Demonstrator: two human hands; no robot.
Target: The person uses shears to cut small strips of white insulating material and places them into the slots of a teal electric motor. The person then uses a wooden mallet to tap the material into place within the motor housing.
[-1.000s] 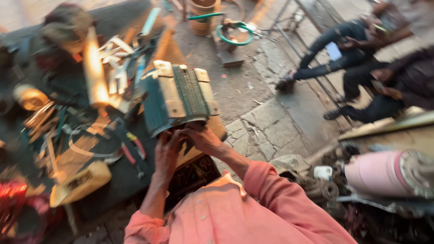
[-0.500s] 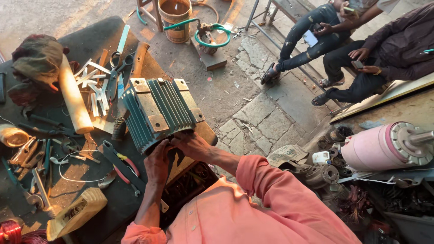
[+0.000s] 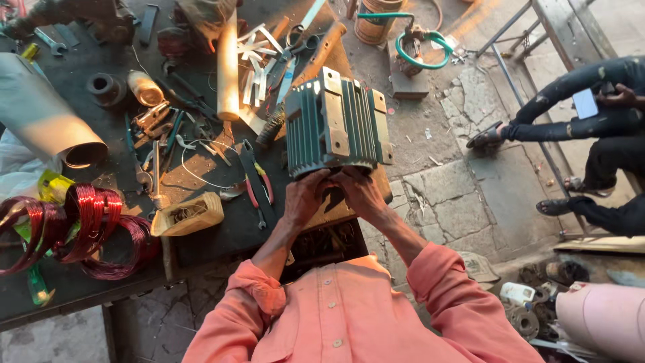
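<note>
A green finned electric motor housing [image 3: 336, 124] lies on its side at the right end of a dark workbench [image 3: 201, 228]. My left hand [image 3: 306, 195] and my right hand [image 3: 359, 191] are both pressed against the near open end of the housing, fingers curled into or around its rim. I cannot see what the fingers touch inside. My orange shirt sleeves fill the bottom of the view.
The bench holds red-handled pliers [image 3: 255, 185], scattered wrenches, white paper strips, a cream roll [image 3: 228, 67], coils of red copper wire [image 3: 87, 228] and a large paper roll [image 3: 47, 114]. A seated person's legs [image 3: 578, 101] are at the right; a bucket and green hose [image 3: 403, 40] stand beyond.
The view has swung left and closer, showing more of the bench and the copper coils. Both hands stay at the near end of the motor housing.
</note>
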